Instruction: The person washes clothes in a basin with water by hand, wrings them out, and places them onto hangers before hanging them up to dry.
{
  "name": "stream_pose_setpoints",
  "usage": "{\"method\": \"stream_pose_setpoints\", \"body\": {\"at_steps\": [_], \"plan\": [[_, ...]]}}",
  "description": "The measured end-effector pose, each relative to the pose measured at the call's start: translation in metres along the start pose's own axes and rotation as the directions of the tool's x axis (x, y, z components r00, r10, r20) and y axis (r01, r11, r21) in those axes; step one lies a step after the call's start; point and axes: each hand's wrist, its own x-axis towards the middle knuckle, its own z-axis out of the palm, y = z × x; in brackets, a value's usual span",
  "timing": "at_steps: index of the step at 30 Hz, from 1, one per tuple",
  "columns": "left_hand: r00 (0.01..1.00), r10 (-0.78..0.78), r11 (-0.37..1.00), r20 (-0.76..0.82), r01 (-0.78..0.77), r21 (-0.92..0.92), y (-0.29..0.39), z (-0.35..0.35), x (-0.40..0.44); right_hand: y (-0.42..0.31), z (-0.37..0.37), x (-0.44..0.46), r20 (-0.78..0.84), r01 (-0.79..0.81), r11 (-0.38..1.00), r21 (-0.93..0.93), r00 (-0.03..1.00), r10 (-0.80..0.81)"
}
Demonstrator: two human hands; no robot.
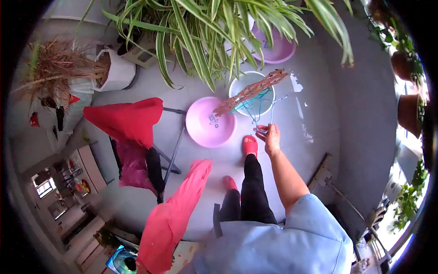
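My right hand is closed on a pale clothes hanger, its thin wire reaching up over the white bucket. Several teal hangers show in and above that bucket. A pink, sleeve-like cloth stretches up from the lower left, in front of my body. My left hand cannot be seen; whether it is under this cloth I cannot tell.
A pink basin sits left of the bucket, below a brown, hole-riddled wood piece. Another basin stands behind. Red cloth covers a folding-legged stand. Spider plant leaves overhang the top; potted plants line the right.
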Motion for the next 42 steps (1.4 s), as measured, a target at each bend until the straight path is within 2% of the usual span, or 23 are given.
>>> {"method": "stream_pose_setpoints", "body": {"at_steps": [4, 8, 10, 12, 13, 14, 17, 20, 21, 24, 25, 26, 29, 31, 34, 36, 37, 38, 40, 42], "plan": [[0.986, 0.158, 0.987, -0.048, -0.159, -0.003, 0.014, -0.018, -0.012, -0.014, -0.024, -0.050, 0.138, 0.118, 0.991, -0.058, 0.984, -0.109], [0.915, 0.395, 0.918, -0.077, -0.390, 0.070, 0.029, -0.049, -0.011, -0.039, -0.047, -0.105, 0.152, -0.008, 0.999, -0.045, 0.988, 0.015], [0.863, 0.503, 0.849, -0.058, -0.480, 0.222, 0.032, -0.066, 0.001, -0.033, -0.073, -0.117, 0.227, 0.005, 0.997, -0.083, 0.974, 0.015], [0.898, 0.440, 0.889, -0.002, -0.436, -0.140, 0.047, -0.064, -0.002, -0.050, -0.070, -0.152, 0.262, -0.049, 0.999, -0.017, 0.964, 0.051], [0.904, 0.425, 0.891, 0.046, -0.409, -0.196, 0.059, -0.060, -0.004, -0.060, -0.064, -0.174, 0.350, -0.066, 0.994, 0.082, 0.936, 0.033], [0.902, 0.421, 0.886, 0.100, -0.385, -0.259, 0.067, -0.059, -0.006, -0.059, -0.066, -0.185, 0.320, -0.092, 0.993, 0.072, 0.945, 0.064], [0.862, 0.461, 0.867, 0.210, -0.387, -0.314, 0.072, -0.069, 0.008, -0.042, -0.084, -0.215, 0.258, -0.145, 0.978, 0.153, 0.961, 0.102], [0.727, 0.581, 0.813, 0.367, -0.494, -0.308, 0.080, -0.069, 0.020, -0.019, -0.101, -0.242, 0.342, -0.167, 0.970, 0.177, 0.935, 0.098], [0.719, 0.619, 0.782, 0.315, -0.529, -0.331, 0.089, -0.061, 0.011, -0.017, -0.093, -0.263, 0.344, -0.128, 0.982, 0.140, 0.936, 0.073], [0.487, 0.715, 0.671, 0.501, -0.678, -0.299, 0.092, -0.076, 0.040, 0.000, -0.074, -0.326, 0.275, -0.090, 0.985, 0.150, 0.960, 0.046], [0.397, 0.740, 0.618, 0.543, -0.721, -0.314, 0.096, -0.079, 0.047, 0.016, -0.087, -0.335, 0.351, -0.138, 0.976, 0.170, 0.934, 0.071], [0.307, 0.756, 0.562, 0.578, -0.758, -0.331, 0.100, -0.082, 0.051, 0.034, -0.094, -0.344, 0.448, -0.038, 0.991, 0.131, 0.894, -0.025], [0.074, 0.762, 0.437, 0.643, -0.791, -0.427, 0.113, -0.085, 0.054, 0.071, -0.079, -0.382, 0.386, 0.258, 0.950, -0.174, 0.906, -0.175], [-0.074, 0.742, 0.389, 0.667, -0.762, -0.517, 0.117, -0.086, 0.038, 0.073, -0.029, -0.416, 0.346, 0.406, 0.858, -0.316, 0.891, -0.294], [-0.313, 0.678, 0.284, 0.665, -0.723, -0.630, 0.122, -0.086, 0.025, 0.090, 0.033, -0.426, 0.375, 0.594, 0.717, -0.366, 0.799, -0.470], [-0.417, 0.635, 0.282, 0.651, -0.659, -0.697, 0.128, -0.088, 0.007, 0.098, 0.073, -0.420, 0.411, 0.734, 0.576, -0.359, 0.678, -0.609], [-0.441, 0.593, 0.364, 0.674, -0.599, -0.713, 0.130, -0.090, 0.001, 0.104, 0.098, -0.417, 0.385, 0.799, 0.593, -0.096, 0.580, -0.719], [-0.470, 0.549, 0.442, 0.691, -0.539, -0.717, 0.132, -0.091, -0.002, 0.106, 0.114, -0.416, 0.329, 0.869, 0.459, -0.186, 0.495, -0.804], [-0.508, 0.546, 0.497, 0.666, -0.444, -0.746, 0.130, -0.089, -0.011, 0.099, 0.137, -0.445, 0.225, 0.832, 0.554, -0.021, 0.544, -0.809], [-0.533, 0.539, 0.479, 0.652, -0.443, -0.758, 0.132, -0.104, -0.022, 0.096, 0.126, -0.444, 0.195, 0.862, 0.506, -0.012, 0.498, -0.845]]}}
